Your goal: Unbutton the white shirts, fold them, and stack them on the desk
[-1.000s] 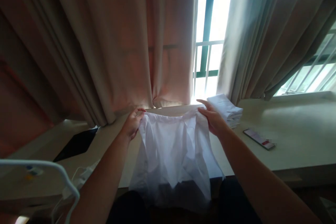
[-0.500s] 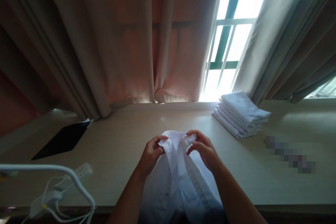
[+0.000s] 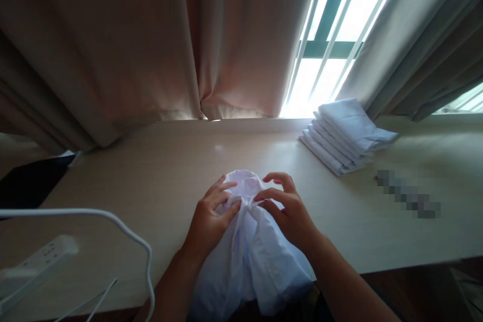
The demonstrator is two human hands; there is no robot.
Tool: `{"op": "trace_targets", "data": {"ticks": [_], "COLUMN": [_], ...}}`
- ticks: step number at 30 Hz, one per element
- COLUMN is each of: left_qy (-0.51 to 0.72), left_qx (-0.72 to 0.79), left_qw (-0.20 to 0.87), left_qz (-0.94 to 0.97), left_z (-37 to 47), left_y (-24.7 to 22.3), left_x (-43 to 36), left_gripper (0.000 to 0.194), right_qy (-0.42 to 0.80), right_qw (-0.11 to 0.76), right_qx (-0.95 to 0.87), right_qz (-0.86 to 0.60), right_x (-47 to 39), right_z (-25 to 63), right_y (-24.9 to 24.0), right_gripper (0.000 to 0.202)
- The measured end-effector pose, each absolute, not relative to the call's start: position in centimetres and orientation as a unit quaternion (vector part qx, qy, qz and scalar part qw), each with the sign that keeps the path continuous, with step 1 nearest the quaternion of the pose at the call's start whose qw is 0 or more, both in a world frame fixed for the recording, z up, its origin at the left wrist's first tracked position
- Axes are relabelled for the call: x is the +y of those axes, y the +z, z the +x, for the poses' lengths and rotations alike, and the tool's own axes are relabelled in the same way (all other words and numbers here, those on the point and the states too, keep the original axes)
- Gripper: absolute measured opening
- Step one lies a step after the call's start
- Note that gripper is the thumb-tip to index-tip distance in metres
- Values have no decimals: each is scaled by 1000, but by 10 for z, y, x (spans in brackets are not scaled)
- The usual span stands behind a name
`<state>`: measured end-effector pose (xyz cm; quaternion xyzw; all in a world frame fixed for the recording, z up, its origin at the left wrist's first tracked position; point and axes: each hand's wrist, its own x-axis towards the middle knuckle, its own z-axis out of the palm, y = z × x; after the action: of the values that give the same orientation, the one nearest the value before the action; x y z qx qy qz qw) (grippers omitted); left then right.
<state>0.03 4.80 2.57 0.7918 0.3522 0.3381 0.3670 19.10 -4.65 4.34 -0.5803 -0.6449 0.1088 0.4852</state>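
Observation:
A white garment [image 3: 260,251] with a collar hangs over the table's near edge, its two front edges drawn close together at the neck. My left hand [image 3: 213,214] pinches the left side of the collar between thumb and fingers. On the other side, my right hand [image 3: 289,206] grips the right collar edge near the middle, its upper fingers curled above the cloth. The fingertips of both hands are a short gap apart. Several folded white cloths [image 3: 345,133] lie in a stack at the back right of the table.
The pale table [image 3: 169,166] runs below curtains [image 3: 245,50] and a bright window. A white power strip [image 3: 49,256] and a white cable [image 3: 128,231] are at the left front. Behind them lies a black flat object [image 3: 30,181]. A blurred-out item [image 3: 409,194] lies at the right.
Both hands have brought the collar's two sides together at the middle; before, they were spread apart. The camera view has shifted, with the table now higher in the picture.

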Motion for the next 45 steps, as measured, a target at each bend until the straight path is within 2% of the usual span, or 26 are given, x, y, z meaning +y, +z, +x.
{"op": "trace_targets", "data": {"ticks": [7, 13, 23, 27, 30, 33, 40, 45], "left_qy": [281, 250, 215, 231, 241, 258, 294, 307], "left_qx": [418, 404, 412, 417, 438, 409, 375, 385], "left_qw": [389, 412, 254, 237, 268, 347, 571, 600], "left_qz": [771, 778, 848, 846, 824, 804, 669, 631], "left_z": [7, 11, 29, 40, 49, 56, 54, 43], "left_y": [19, 16, 42, 53, 57, 57, 50, 49], "left_x": [46, 38, 21, 16, 15, 15, 19, 26], "left_gripper": [27, 22, 16, 17, 19, 22, 33, 35], "right_qy": [111, 101, 79, 77, 87, 102, 123, 127], "right_qw": [488, 481, 420, 394, 362, 358, 452, 482], "right_qx": [-707, -670, -708, -718, -728, -720, -674, -647], "right_qz": [-500, -557, -562, -568, -576, -586, -572, -576], "right_x": [-59, -65, -75, -73, -68, -61, -48, -42], "right_z": [185, 176, 168, 180, 196, 213, 219, 209], "right_y": [53, 54, 64, 65, 63, 59, 53, 48], "right_gripper": [14, 11, 11, 18, 17, 16, 8, 9]}}
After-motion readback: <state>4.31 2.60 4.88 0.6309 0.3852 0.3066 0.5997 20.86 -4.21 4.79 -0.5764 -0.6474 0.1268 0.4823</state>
